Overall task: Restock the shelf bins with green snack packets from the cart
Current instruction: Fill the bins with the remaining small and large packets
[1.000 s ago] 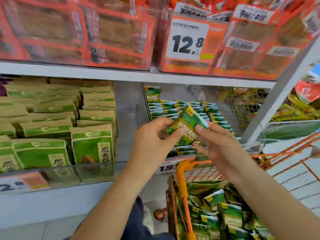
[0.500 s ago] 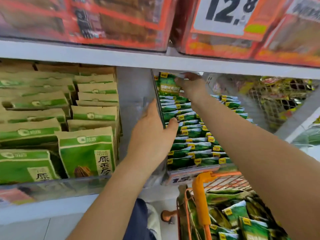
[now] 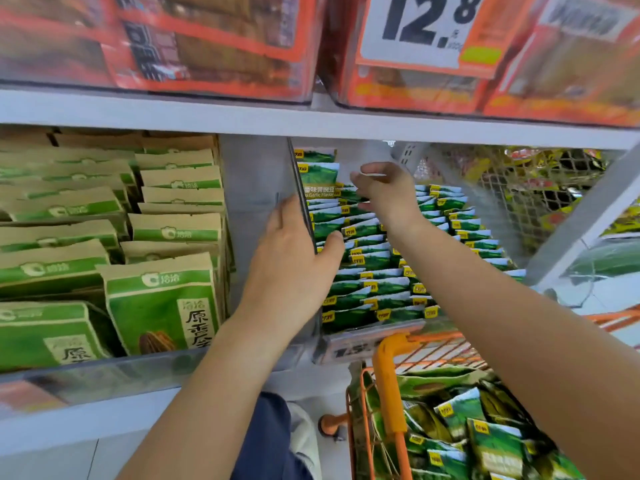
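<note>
Rows of small green snack packets (image 3: 374, 271) stand on edge and fill a clear shelf bin (image 3: 367, 336). One packet (image 3: 320, 178) stands upright at the bin's back left, facing me. My left hand (image 3: 294, 261) grips the bin's left wall (image 3: 300, 188), thumb inside, fingers outside. My right hand (image 3: 386, 192) reaches deep into the bin. Its loosely spread fingers lie over the packet tops at the back, just right of the upright packet. The orange cart (image 3: 388, 386) below holds several more green packets (image 3: 491, 441).
Brown-and-green paper bags (image 3: 162, 299) fill the bin to the left. Red boxes and a 12.8 price sign (image 3: 426, 26) sit on the shelf above, whose edge (image 3: 311, 121) hangs low over the bin. A wire mesh panel (image 3: 519, 192) closes the right side.
A second ago both hands held one packet in front of the shelf. My right hand carried it to the bin's back; my left hand moved to the bin wall. The packet now stands apart from my fingers.
</note>
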Available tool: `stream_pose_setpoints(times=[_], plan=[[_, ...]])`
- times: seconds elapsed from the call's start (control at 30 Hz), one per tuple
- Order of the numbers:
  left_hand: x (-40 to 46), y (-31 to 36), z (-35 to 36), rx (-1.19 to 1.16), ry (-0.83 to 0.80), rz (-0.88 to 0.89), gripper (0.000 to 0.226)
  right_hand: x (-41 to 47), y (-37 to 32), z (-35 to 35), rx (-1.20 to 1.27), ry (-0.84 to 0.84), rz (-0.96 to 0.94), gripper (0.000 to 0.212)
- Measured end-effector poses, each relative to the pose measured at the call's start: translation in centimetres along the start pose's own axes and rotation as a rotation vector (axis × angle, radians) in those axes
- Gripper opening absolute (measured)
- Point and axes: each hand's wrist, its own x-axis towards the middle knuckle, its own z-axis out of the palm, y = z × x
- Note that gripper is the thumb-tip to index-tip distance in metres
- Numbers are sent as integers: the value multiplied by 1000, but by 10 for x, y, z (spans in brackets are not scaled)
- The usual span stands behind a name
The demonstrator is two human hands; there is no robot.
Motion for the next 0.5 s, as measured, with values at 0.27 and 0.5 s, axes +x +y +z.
stream_pose_setpoints(times=[0.27, 0.5], plan=[[-66, 36, 25, 69, -35, 570, 25, -159, -2, -120, -103, -310, -159, 16], [-84, 22, 60, 259, -277, 664, 16, -206, 67, -151, -883, -1180, 173, 29]])
